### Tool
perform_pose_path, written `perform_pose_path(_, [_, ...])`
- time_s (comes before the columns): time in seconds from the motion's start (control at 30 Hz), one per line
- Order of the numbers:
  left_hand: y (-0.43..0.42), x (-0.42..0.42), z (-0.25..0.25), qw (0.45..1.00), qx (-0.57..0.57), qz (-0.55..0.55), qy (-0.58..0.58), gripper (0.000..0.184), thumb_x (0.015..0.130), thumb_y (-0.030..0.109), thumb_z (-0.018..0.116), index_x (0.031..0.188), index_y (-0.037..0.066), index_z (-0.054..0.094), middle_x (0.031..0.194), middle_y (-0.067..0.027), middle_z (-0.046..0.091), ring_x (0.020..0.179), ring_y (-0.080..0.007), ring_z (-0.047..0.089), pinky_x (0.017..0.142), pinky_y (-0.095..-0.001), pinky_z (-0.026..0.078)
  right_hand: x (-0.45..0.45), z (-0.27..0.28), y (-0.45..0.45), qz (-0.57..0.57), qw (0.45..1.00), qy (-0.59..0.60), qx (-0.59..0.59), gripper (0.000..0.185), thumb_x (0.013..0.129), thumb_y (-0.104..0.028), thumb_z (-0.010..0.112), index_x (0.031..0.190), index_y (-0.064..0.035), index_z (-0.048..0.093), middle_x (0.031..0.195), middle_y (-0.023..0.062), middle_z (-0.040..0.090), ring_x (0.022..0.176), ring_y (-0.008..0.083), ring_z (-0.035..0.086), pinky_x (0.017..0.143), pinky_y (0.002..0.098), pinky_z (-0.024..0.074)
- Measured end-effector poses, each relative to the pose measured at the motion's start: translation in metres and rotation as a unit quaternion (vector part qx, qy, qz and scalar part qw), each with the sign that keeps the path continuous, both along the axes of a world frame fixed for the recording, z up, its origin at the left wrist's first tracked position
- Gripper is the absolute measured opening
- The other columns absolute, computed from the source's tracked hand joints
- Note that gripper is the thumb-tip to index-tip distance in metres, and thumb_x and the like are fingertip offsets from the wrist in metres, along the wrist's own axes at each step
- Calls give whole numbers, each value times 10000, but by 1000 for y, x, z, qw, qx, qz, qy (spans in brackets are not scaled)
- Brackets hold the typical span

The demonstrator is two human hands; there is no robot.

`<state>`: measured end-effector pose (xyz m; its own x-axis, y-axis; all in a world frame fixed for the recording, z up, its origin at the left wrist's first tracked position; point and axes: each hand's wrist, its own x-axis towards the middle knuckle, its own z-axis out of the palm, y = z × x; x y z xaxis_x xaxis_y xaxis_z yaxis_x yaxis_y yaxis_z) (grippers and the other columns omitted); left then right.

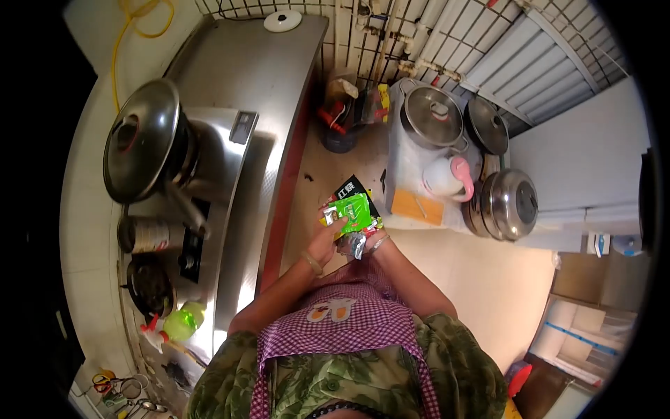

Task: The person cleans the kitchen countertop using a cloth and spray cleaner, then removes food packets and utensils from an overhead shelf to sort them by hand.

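In the middle of the head view, both hands are close together in front of the apron. My left hand (324,241) is closed on a bright green packet (358,211), its thumb lying on the front. My right hand (373,239) is closed around a bunch of packets under and beside the green one. Among them are a black packet (348,188) with pale printed characters and a crumpled silver packet (354,245). The green packet hides part of the black one and most of the right fingers.
On the left, a steel counter (279,77) carries a lidded wok (143,140) and a green spray bottle (183,321). At the right, a table holds a lidded steel pot (433,115), a pink-handled white kettle (443,177), an orange board (417,207) and a steamer (513,202).
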<state>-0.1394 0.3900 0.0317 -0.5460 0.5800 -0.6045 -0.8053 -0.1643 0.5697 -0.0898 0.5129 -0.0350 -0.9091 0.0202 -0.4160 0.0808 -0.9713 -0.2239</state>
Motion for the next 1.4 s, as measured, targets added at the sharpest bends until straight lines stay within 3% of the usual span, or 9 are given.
perform_pose_path(0.27, [124, -92, -42, 1000, -10, 10, -2, 439, 853, -11, 641, 1252, 70, 479, 1132, -58, 612, 1012, -183, 616, 851, -319, 528, -88, -65, 138, -93, 989, -92, -72, 414, 970, -322, 430, 1205, -7, 560, 1155, 155, 629, 1009, 293, 622, 908, 419, 507])
perform_pose_path(0.5, [187, -149, -114, 990, -28, -70, 118, 457, 846, -6, 651, 1259, 72, 472, 1122, -47, 611, 1011, -175, 610, 854, -316, 522, -123, -210, 186, -217, 969, -109, -56, 416, 967, -313, 431, 1211, -3, 565, 1161, 163, 629, 1022, 304, 622, 919, 434, 503])
perform_pose_path(0.57, [213, -160, -112, 995, -58, -66, 45, 472, 836, -10, 658, 1261, 76, 471, 1116, -43, 608, 1001, -175, 609, 857, -316, 520, -135, -172, 205, -198, 973, -59, -98, 417, 972, -304, 424, 1230, -4, 553, 1175, 167, 622, 1031, 307, 619, 918, 434, 503])
perform_pose_path(0.8, [295, -220, -250, 983, -89, -141, -74, 428, 815, 0, 687, 1194, 97, 516, 1090, -45, 631, 993, -189, 621, 847, -343, 519, -172, -258, 269, -316, 938, -123, -74, 426, 958, -421, 448, 1056, -44, 619, 948, 116, 654, 812, 244, 639, 714, 388, 546])
perform_pose_path(0.87, [309, -240, -325, 978, -48, -186, -80, 399, 817, 30, 697, 1182, 88, 545, 1076, -56, 646, 967, -204, 637, 820, -363, 531, -183, -313, 293, -316, 933, -147, -85, 320, 982, -246, 400, 1108, -43, 613, 1031, 119, 666, 884, 262, 660, 790, 412, 543])
perform_pose_path(0.93, [328, -264, -364, 974, -24, -226, -14, 375, 819, 41, 700, 1166, 76, 565, 1058, -65, 656, 929, -206, 651, 796, -362, 538, -223, -283, 314, -278, 950, 115, -78, 305, 968, -276, 434, 1074, -58, 618, 995, 93, 673, 860, 228, 664, 731, 395, 547])
perform_pose_path(1.07, [374, -303, -390, 980, -62, -162, -96, 299, 809, 61, 719, 1088, 30, 615, 993, -88, 675, 850, -207, 669, 746, -343, 545, -264, -357, 340, -323, 874, -359, 58, 302, 958, -332, 472, 1040, -80, 616, 955, 62, 671, 812, 194, 648, 697, 363, 534])
perform_pose_path(1.2, [388, -310, -398, 986, -162, -49, 8, 256, 770, 58, 762, 992, -6, 651, 955, -93, 679, 816, -181, 659, 703, -308, 519, -296, -355, 339, -365, 883, -295, 8, 291, 949, -369, 507, 1023, -105, 605, 920, 34, 663, 774, 161, 621, 714, 327, 514])
perform_pose_path(1.4, [381, -314, -427, 951, -217, 40, 215, 394, 778, 96, 766, 1091, -32, 564, 996, -119, 666, 843, -205, 636, 751, -322, 496, -314, -366, 308, -304, 865, -271, 292, 548, 876, -211, 618, 1341, -41, 384, 1189, 65, 534, 1050, 190, 524, 902, 301, 434])
